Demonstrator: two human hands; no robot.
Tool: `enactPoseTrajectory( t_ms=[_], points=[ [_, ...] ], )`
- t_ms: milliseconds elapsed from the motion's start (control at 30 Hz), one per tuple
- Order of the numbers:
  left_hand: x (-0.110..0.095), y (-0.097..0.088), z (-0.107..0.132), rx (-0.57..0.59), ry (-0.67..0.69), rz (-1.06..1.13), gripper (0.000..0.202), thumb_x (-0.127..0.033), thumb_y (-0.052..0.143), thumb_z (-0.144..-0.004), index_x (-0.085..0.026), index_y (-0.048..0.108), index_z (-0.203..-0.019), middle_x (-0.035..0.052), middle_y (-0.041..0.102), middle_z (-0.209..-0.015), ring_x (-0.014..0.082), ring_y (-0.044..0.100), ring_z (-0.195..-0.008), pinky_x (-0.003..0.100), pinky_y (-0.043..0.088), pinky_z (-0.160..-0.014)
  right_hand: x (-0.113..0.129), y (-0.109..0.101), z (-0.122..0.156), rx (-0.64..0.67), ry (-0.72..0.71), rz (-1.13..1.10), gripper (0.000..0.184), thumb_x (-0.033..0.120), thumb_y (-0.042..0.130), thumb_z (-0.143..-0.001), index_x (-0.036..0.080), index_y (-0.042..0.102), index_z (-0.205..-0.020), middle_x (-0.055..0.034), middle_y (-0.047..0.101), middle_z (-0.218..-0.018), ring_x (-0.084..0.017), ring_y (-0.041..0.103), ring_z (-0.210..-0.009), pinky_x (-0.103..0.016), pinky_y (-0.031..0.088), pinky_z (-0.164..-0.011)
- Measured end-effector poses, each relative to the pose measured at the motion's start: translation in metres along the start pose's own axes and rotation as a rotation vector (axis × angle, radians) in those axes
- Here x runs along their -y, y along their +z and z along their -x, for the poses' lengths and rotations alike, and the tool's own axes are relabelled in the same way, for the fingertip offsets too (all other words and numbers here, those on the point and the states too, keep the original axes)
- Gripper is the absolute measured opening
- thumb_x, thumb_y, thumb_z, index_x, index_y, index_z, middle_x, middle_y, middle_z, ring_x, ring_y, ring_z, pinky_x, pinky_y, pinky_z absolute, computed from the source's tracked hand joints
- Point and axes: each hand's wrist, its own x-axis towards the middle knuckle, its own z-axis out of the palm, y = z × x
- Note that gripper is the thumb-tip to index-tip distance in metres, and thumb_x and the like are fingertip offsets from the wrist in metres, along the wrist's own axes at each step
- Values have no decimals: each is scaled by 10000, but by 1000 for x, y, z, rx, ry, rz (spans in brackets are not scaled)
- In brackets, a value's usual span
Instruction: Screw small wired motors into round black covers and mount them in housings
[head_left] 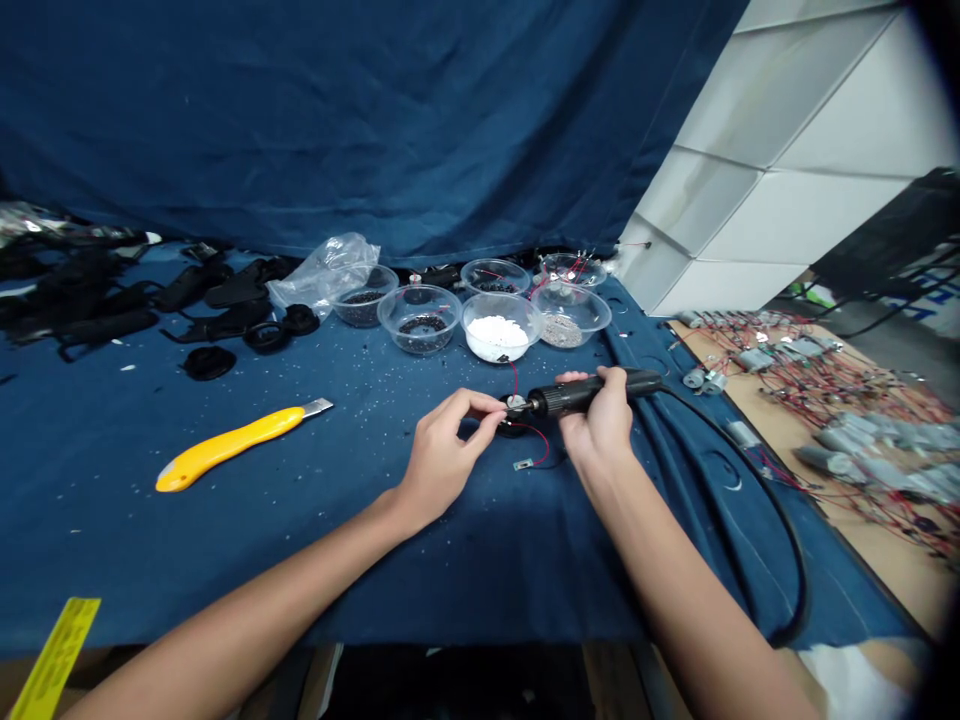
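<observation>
My right hand (600,420) is wrapped around a corded black electric screwdriver (570,398), held nearly level with its bit pointing left. My left hand (450,450) is closed in a pinch at the bit's tip; what lies between thumb and fingertips is too small to make out. Just beneath the tip is a small round black part (513,428) with a pale disc (516,402) on it, partly hidden by fingers and bit. Red wires (541,440) run from it, one to a tiny circuit board (523,464) lying on the blue cloth.
Behind my hands stand several clear bowls, one with white pieces (496,335), another with dark screws (421,328). A yellow utility knife (232,447) lies left, blade out. Black parts (82,300) pile up far left. Wired motors (847,400) cover a board at right. The cord (780,510) loops nearby.
</observation>
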Motion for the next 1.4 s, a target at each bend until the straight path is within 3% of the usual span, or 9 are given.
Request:
enactPoseTrajectory(
  t_ms=[100, 400, 467, 533, 600, 733, 833, 1033, 1400],
  points=[
    [-1, 0, -2, -51, 25, -64, 68, -238, 597, -882, -175, 623, -872, 8, 642, -889, 113, 601, -836, 240, 478, -776, -1, 0, 0, -7, -1, 0, 92, 152, 494, -839, 167, 414, -796, 52, 451, -663, -51, 513, -529, -192, 551, -526],
    [-8, -1, -4, -3, 170, -169, 74, -225, 555, -909, -177, 607, -888, 19, 631, -886, 122, 594, -840, 253, 482, -776, 2, -1, -1, 11, -33, -1, 122, 145, 481, -845, 182, 392, -770, 63, 430, -648, -43, 487, -512, -172, 535, -498],
    [-5, -2, -6, 52, 219, -203, 141, -276, 579, -898, -190, 602, -1007, 38, 631, -972, 148, 595, -917, 291, 485, -830, 4, -1, -1, 11, -13, -6, 126, 141, 484, -843, 184, 386, -777, 65, 424, -651, -41, 486, -508, -169, 537, -503],
    [2, -5, -11, 135, 261, -251, 362, -348, 642, -847, -209, 548, -1168, 64, 607, -1099, 183, 571, -1024, 343, 470, -902, 5, -1, -1, 9, 4, -12, 126, 140, 483, -840, 185, 381, -783, 66, 419, -653, -41, 487, -507, -172, 541, -507],
    [12, -9, -19, 224, 307, -336, 456, -386, 666, -817, -219, 518, -1215, 75, 581, -1166, 210, 533, -1095, 391, 437, -958, 6, -2, -1, 5, 11, -18, 126, 138, 478, -839, 186, 374, -785, 66, 417, -655, -39, 485, -505, -169, 538, -502],
    [33, -15, -32, 445, 445, -528, 217, -331, 548, -909, -205, 595, -1079, 60, 596, -1119, 212, 505, -1111, 392, 407, -954, 10, -2, -3, -8, 7, -27, 131, 126, 464, -841, 188, 361, -790, 66, 417, -667, -31, 472, -501, -163, 528, -492],
    [42, -14, -36, 544, 492, -566, 210, -285, 466, -953, -188, 619, -1061, 73, 595, -1084, 193, 514, -1068, 356, 422, -909, 12, -3, -6, -19, 0, -28, 139, 136, 473, -846, 189, 359, -787, 67, 409, -665, -31, 470, -501, -160, 529, -495],
    [42, -10, -35, 529, 581, -649, 279, -266, 400, -977, -152, 654, -1001, 83, 603, -905, 171, 515, -883, 319, 431, -807, 13, -4, -8, -26, -20, -25, 148, 147, 489, -847, 189, 366, -778, 65, 416, -666, -36, 479, -513, -158, 532, -492],
    [42, -12, -35, 523, 603, -688, 267, -261, 398, -976, -139, 635, -982, 80, 608, -890, 180, 486, -891, 315, 426, -830, 13, -6, -8, -13, -38, -13, 132, 152, 478, -842, 183, 379, -761, 58, 419, -654, -42, 475, -531, -171, 538, -503]
  ],
)
